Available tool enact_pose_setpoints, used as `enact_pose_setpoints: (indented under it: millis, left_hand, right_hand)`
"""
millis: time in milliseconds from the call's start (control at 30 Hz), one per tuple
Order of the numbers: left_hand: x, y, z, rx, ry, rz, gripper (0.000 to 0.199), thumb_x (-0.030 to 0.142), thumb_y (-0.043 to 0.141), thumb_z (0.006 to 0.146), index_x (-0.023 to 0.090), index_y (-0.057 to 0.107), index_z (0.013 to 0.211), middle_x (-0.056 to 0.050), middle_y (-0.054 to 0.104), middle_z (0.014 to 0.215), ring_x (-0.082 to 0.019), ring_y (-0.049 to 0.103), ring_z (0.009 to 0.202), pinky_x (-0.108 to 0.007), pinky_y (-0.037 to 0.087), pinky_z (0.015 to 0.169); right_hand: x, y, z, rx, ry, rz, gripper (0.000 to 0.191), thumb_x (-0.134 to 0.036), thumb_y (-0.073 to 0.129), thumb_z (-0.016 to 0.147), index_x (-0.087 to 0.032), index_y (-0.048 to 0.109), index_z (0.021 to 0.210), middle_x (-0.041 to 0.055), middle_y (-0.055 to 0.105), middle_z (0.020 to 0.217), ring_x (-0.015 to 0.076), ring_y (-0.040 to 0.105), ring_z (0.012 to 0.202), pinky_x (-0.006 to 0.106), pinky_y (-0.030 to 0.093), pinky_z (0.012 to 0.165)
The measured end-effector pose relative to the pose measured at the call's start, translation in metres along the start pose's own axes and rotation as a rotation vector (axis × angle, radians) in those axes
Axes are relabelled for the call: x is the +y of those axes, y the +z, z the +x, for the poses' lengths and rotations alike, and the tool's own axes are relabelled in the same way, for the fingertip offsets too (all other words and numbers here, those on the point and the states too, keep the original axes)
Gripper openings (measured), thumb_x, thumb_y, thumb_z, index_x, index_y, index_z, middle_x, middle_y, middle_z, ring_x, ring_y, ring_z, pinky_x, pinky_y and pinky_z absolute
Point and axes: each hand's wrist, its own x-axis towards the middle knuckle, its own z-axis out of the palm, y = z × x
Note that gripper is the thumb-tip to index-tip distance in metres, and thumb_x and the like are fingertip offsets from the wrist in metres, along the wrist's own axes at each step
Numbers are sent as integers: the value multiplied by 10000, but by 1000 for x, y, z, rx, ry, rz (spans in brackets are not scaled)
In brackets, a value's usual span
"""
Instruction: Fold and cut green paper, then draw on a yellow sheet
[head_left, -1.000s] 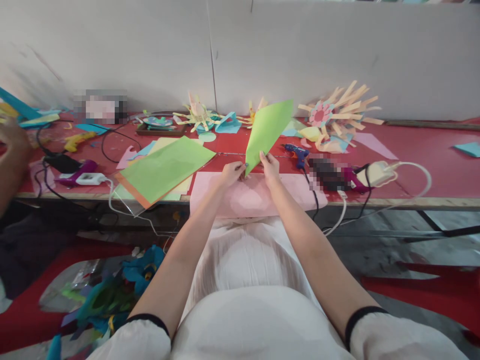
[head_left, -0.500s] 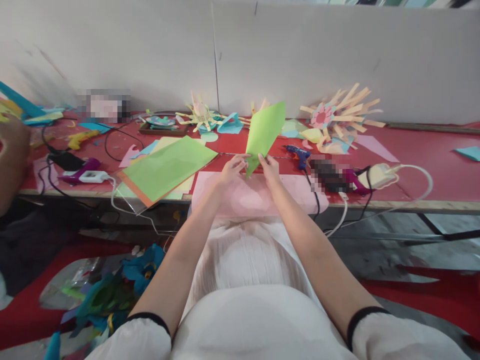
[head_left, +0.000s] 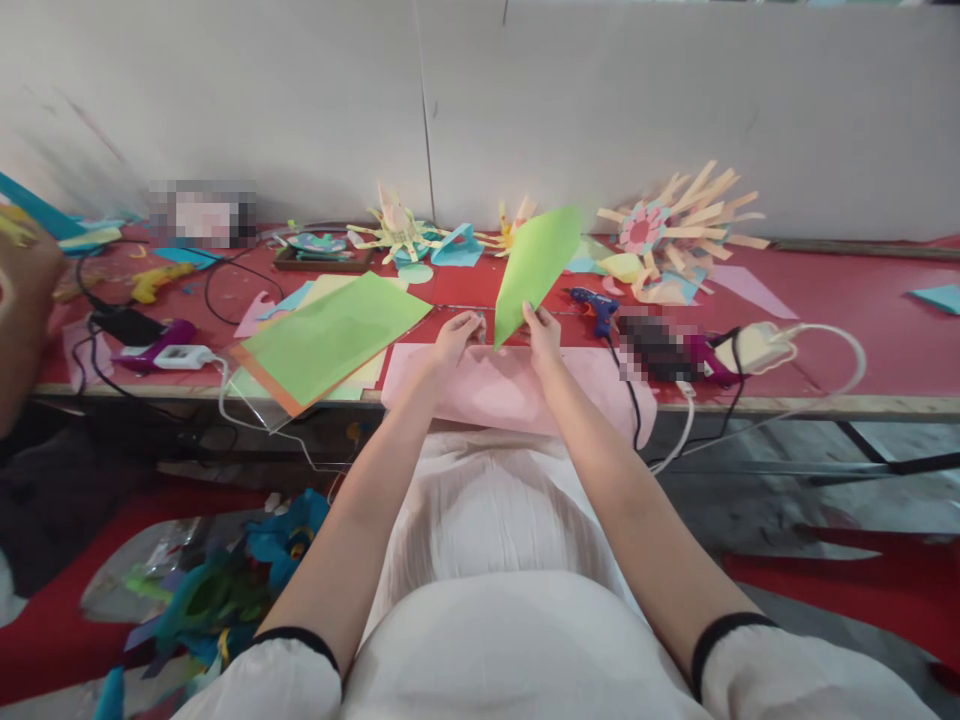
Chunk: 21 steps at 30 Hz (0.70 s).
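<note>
A folded-looking piece of light green paper [head_left: 534, 268] stands tilted above the table, its upper corner leaning right. My right hand [head_left: 543, 332] pinches its lower right edge between thumb and fingers. Just left of the paper, apart from it, is my left hand [head_left: 456, 340]. Its fingers are curled together at the tips; whatever they hold, if anything, is too small to tell. Below both hands a pink sheet [head_left: 510, 395] lies over the table's front edge. To the left lies a stack topped by a larger green sheet [head_left: 337, 335] with an orange sheet under it.
A blue glue gun [head_left: 596, 308] lies right of my hands, its cord hanging off the front. Paper-strip flowers [head_left: 645, 228] stand along the wall. Power strips and cables lie on both sides. At far left shows another person's arm [head_left: 26, 310], near a yellow glue gun [head_left: 159, 282].
My left hand has come away from the green paper, slightly left and down. The paper stays in my right hand and has tilted a little further right.
</note>
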Motion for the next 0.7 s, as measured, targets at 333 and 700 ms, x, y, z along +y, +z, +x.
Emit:
enact_pose_setpoints:
  millis: [333, 700]
  left_hand:
    - [-9, -22, 13, 682, 176, 261, 224, 173, 393, 815, 203, 352, 596, 50, 356, 562, -77, 348, 504, -207, 304, 511]
    - [-7, -26, 7, 874, 360, 375, 117, 250, 397, 856, 178, 486, 883, -89, 569, 993, -160, 536, 989, -293, 391, 903]
  right_hand:
    - [-2, -2, 5, 97, 11, -10, 375, -519, 593, 645, -196, 550, 832, 19, 643, 830, 145, 651, 630, 213, 469, 426]
    - [1, -7, 8, 204, -112, -101, 392, -553, 515, 708, -187, 532, 847, 8, 615, 707, 170, 665, 606, 236, 482, 437]
